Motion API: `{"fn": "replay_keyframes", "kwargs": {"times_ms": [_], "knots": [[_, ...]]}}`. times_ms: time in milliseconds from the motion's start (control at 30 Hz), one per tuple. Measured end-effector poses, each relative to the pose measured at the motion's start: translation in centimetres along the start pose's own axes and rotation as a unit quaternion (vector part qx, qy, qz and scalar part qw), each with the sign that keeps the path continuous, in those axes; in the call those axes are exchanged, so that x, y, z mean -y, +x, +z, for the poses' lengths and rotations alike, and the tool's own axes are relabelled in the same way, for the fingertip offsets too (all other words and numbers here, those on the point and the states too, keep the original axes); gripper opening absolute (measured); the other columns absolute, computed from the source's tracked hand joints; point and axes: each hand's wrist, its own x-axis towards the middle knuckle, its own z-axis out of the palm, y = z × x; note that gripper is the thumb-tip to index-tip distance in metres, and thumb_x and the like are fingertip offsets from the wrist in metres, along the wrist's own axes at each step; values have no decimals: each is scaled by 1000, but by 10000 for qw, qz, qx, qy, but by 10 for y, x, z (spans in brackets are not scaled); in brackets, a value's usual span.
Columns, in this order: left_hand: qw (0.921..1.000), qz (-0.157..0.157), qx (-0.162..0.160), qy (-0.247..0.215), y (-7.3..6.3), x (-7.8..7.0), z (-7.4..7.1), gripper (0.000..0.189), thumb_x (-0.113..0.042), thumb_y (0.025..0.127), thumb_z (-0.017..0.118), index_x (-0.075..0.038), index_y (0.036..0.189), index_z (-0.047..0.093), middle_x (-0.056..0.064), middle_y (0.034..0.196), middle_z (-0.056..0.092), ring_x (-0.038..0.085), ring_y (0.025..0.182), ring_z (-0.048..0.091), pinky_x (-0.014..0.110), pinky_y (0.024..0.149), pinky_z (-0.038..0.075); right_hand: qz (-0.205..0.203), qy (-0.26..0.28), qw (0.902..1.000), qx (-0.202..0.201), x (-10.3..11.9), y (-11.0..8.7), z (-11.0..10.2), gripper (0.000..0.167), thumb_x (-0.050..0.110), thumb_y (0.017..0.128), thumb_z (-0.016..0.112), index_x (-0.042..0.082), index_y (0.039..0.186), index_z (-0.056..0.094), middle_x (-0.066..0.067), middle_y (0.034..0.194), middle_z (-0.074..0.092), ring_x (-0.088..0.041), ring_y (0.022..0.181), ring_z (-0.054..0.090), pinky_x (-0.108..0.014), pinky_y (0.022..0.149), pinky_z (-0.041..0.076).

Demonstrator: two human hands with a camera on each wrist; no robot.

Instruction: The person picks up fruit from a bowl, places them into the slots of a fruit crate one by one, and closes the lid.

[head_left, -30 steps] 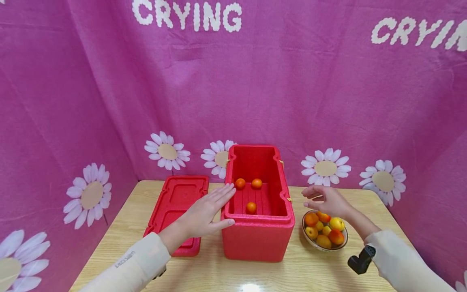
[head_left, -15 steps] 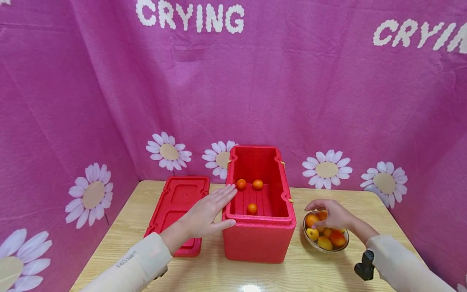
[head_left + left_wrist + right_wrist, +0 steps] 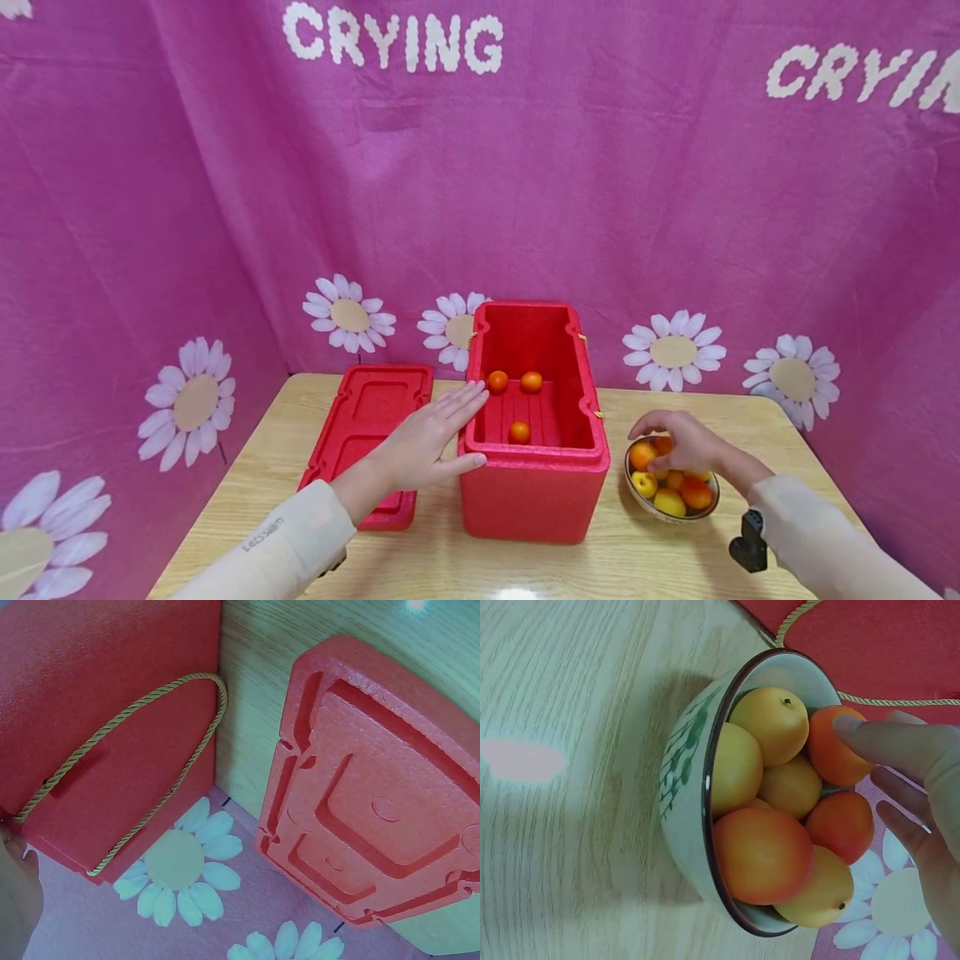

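My left hand rests with straight fingers on the left rim of a red foam box. Inside the box, three oranges lie on the floor. To the right stands a bowl full of fruit. My right hand is over it, thumb and fingers on either side of an orange at the bowl's edge. That orange still sits among the others; the far fingers' contact is partly hidden. Yellow fruit and redder fruit fill the rest of the bowl.
The red lid lies on the wooden table left of the box. A gold rope handle hangs on the box's side. A pink curtain with daisies closes off the back and sides.
My right hand has come down from above the bowl onto the fruit, its thumb and fingers now around one orange. My left hand has stayed on the box rim.
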Motion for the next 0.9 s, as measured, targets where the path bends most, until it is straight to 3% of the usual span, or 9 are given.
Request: {"fn": "replay_keyframes", "kwargs": {"times_ms": [233,467,667,900], "knots": [[10000,48,-36,-25,-1,0,0,80,-54,90,56,-18,154,24,0,162,22,19,151,21,44,119,31,98,-321,9994,-42,1,0,6,35,3,67,82,12,98,68,2,96,70,-14,89,61,-34,87,53],[10000,28,-53,-30,-1,0,0,79,-54,90,55,-18,154,24,-2,162,21,17,151,20,44,120,30,78,-385,9992,-106,1,-1,5,32,2,68,81,12,96,68,3,95,70,-12,88,61,-32,86,54],[10000,6,-31,-21,-1,0,0,80,-54,90,56,-18,154,24,-2,162,21,17,151,20,44,119,30,-119,262,9995,-109,2,1,2,30,7,73,80,6,100,68,-7,97,71,-18,91,65,-44,84,57],[10000,8,-43,-74,-1,-1,0,80,-53,90,57,-18,154,24,-2,162,22,17,151,21,44,120,30,-199,1127,9934,-111,1,3,0,31,10,77,78,0,104,66,-16,99,70,-10,91,67,-40,81,59]]}}
